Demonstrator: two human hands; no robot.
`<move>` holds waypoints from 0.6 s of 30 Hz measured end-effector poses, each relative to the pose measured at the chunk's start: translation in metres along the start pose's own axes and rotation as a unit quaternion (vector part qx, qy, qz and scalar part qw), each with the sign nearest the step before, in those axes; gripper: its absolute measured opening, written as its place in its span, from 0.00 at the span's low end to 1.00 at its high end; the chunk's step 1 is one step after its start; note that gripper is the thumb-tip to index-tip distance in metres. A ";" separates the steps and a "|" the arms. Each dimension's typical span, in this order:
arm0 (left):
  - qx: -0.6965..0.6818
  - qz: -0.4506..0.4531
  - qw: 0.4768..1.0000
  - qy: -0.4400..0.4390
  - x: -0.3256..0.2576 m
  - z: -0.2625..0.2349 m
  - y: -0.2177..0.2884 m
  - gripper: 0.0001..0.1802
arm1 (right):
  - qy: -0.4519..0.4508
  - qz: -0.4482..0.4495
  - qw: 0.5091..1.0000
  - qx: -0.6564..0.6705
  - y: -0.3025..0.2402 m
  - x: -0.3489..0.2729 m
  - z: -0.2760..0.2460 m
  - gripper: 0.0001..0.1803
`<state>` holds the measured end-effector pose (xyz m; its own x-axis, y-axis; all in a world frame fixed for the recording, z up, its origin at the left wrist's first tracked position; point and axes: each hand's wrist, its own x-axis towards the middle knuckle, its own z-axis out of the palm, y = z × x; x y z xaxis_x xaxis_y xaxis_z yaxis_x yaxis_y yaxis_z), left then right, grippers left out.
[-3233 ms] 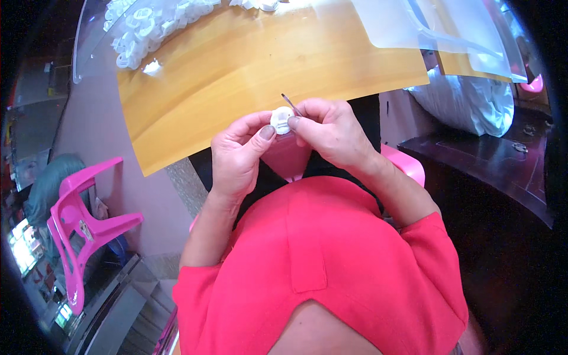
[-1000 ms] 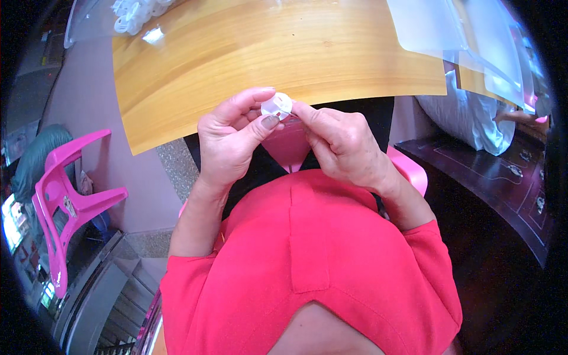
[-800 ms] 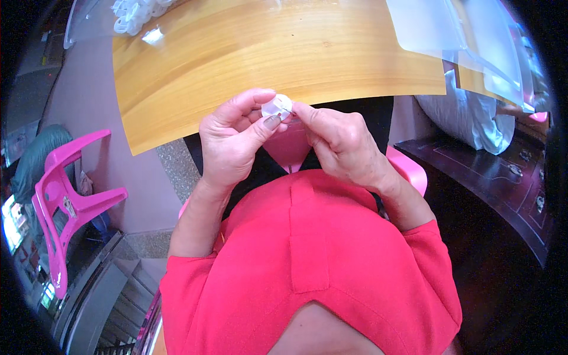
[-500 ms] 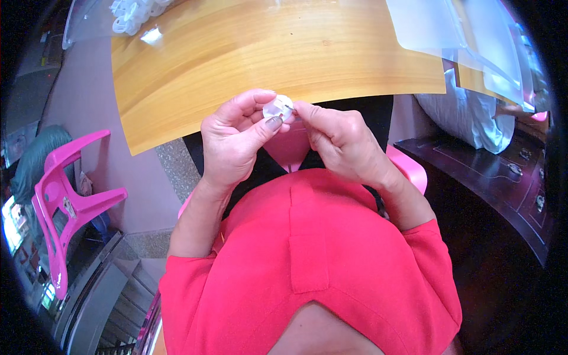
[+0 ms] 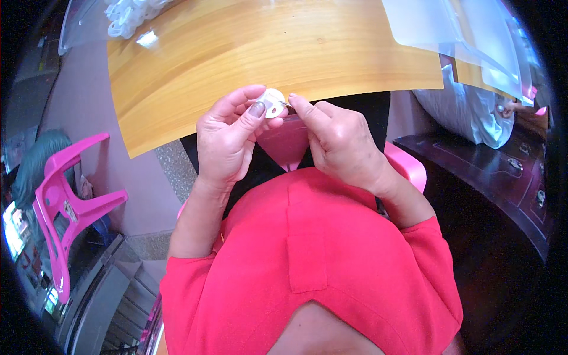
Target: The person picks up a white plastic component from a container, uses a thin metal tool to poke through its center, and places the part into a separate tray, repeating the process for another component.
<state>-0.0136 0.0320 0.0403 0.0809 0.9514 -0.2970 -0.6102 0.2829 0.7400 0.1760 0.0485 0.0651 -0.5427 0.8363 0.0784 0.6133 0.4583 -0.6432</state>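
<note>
My left hand (image 5: 228,137) pinches a small round white plastic piece (image 5: 274,100) between thumb and fingers, just over the table's near edge. Openings show in the face of the piece, one of them dark. Closed beside it is my right hand (image 5: 346,139), its forefinger stretched along a thin tool of which only a small dark metallic tip (image 5: 286,105) shows. That tip reaches the right rim of the white piece. The rest of the tool is hidden in my right fist, so its exact kind cannot be made out.
A wood-grain table (image 5: 266,53) spreads ahead. Several white plastic pieces (image 5: 127,18) lie in a clear tray at the far left. Translucent bins (image 5: 423,26) stand far right, above a white sack (image 5: 470,112). A pink plastic chair (image 5: 62,198) is at left.
The white piece has turned so its face with the openings shows more fully. My left hand has shifted slightly left, and my right forefinger has lifted a little.
</note>
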 end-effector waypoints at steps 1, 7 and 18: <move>0.000 -0.001 1.000 0.000 0.000 -0.001 -0.001 0.14 | 0.004 -0.004 1.000 -0.013 -0.001 0.000 0.000 0.26; 0.018 0.007 1.000 0.003 0.000 0.001 -0.004 0.13 | 0.018 -0.021 0.999 -0.047 0.001 0.001 0.001 0.22; 0.037 0.018 0.999 -0.003 -0.001 0.000 -0.007 0.13 | -0.002 -0.027 0.998 -0.057 0.001 0.000 -0.001 0.24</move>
<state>-0.0094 0.0294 0.0356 0.0651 0.9617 -0.2661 -0.5533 0.2567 0.7924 0.1774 0.0492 0.0646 -0.5795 0.8078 0.1079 0.6437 0.5349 -0.5473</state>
